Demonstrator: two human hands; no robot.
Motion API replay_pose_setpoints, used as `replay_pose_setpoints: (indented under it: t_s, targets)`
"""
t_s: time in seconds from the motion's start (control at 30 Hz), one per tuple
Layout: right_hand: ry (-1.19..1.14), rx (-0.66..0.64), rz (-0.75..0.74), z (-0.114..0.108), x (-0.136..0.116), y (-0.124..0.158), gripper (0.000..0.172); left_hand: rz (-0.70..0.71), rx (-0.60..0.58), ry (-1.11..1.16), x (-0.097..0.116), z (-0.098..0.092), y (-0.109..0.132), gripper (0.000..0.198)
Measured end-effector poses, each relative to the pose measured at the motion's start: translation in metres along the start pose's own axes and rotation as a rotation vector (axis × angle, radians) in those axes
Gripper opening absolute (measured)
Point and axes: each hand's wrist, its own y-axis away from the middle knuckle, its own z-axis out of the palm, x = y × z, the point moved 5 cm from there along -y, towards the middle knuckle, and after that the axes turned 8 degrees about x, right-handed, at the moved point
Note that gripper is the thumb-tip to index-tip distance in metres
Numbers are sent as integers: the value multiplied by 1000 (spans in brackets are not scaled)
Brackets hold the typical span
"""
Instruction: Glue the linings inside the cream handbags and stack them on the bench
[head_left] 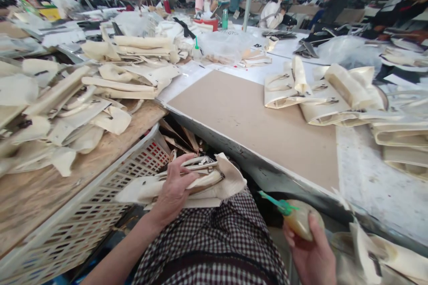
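Note:
My left hand [174, 189] lies on a bundle of cream fabric pieces [214, 178] resting on my lap, fingers curled over the top strips and gripping them. My right hand [312, 256] is closed around a small squeeze bottle [301, 219] of yellowish liquid, with its green nozzle [272, 201] pointing left toward the bundle. Both hands sit below the front edge of the work table [254, 160]. A brown board [247, 120] covers the table just ahead of me.
A white plastic crate [100, 200] stands at my left beside a wooden bench [40, 187] heaped with cream pieces. More cream pieces [334, 93] lie on the table's right. Other people work at far tables [277, 4].

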Motion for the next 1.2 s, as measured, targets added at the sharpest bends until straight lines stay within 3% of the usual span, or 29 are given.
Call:
replay_pose_setpoints:
  t_s: [0.1,0.2,0.37,0.5,0.67,0.83,0.97,1.1,1.2]
  targets:
    - [-160,-96,123,3,-5,8,38,34,-61,-221,3,-4,-12,14]
    - [-176,-205,146,15,-14,18,47,-20,-81,-281,9,-11,-30,21]
    - [-168,-325,100,45,-28,34,50,-577,190,394,15,-30,-59,15]
    - [-227,-395,48,71,-39,45,50,-635,270,559,35,-37,-63,20]
    - [-409,-297,-18,95,-50,50,46,-810,364,827,46,-29,-27,19]
    - [-515,-236,3,118,-60,46,48,-954,426,821,50,-25,23,21]
    - [-464,-325,80,129,-54,61,53,-1034,492,847,44,-16,52,22]
    - [-405,-483,53,127,-44,74,50,-995,597,906,29,-4,67,18]
    - [-307,-527,98,117,-32,61,54,-838,485,839,18,-4,70,17]
